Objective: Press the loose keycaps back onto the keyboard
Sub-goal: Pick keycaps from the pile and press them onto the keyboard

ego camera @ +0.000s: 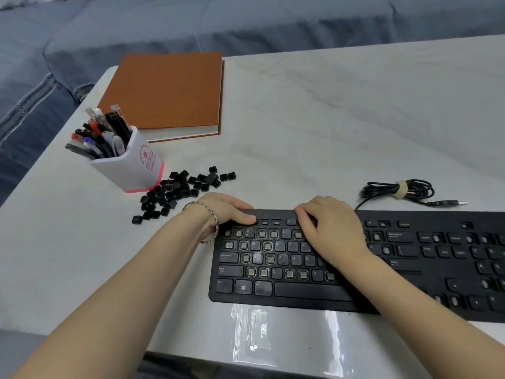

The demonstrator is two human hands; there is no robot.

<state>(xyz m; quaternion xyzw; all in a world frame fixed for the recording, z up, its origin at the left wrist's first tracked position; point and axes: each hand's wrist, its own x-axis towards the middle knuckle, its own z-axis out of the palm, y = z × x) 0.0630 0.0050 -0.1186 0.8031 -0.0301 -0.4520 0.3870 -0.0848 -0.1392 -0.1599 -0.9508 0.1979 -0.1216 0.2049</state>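
Note:
A black keyboard (306,292) lies at the near right of the white table, with several bare key sockets among its letter and number rows. A heap of loose black keycaps (177,192) sits on the table just beyond its left end. My left hand (226,209), wearing a bracelet, rests on the keyboard's top left corner with the thumb lying along the function row. My right hand (330,225) lies palm down over the upper middle rows, fingertips bent onto the function row. Whether a keycap is under either hand is hidden.
A white pen holder (136,165) full of pens stands left of the keycaps. An orange book (169,91) lies behind it. The keyboard's coiled cable (399,190) with its USB plug lies at the right. A clear plastic bag (284,332) sits at the table's near edge.

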